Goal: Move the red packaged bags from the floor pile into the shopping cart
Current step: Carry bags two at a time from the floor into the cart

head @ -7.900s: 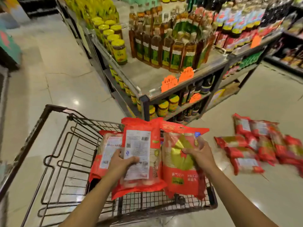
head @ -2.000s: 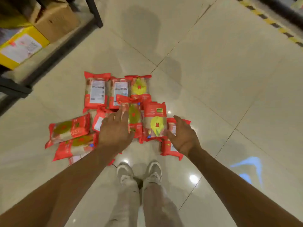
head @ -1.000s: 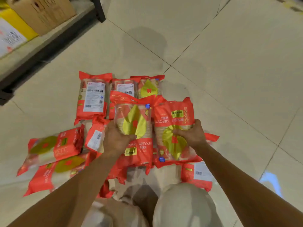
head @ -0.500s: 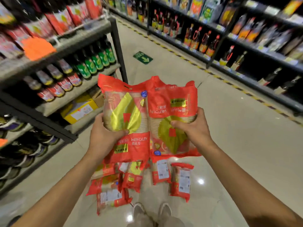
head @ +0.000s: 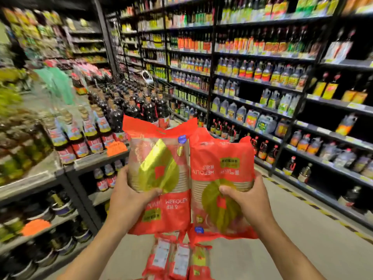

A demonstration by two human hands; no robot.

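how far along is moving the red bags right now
Done: this cannot be judged, since the shopping cart is not in view. In hand: the left hand grips one red bag and the right hand grips a second red bag, both lifted side by side. Left: both bags have to reach the cart, and at least three more lie in the floor pile below them.

Right: tall black metal shelving (head: 211, 93) was stocked with labelled bottles (head: 248, 70).
Left: dark glass bottles (head: 150, 110) were stood on a grey metal rack (head: 88, 158).
Floor: yellow-and-black striped tape (head: 314, 207) was laid.
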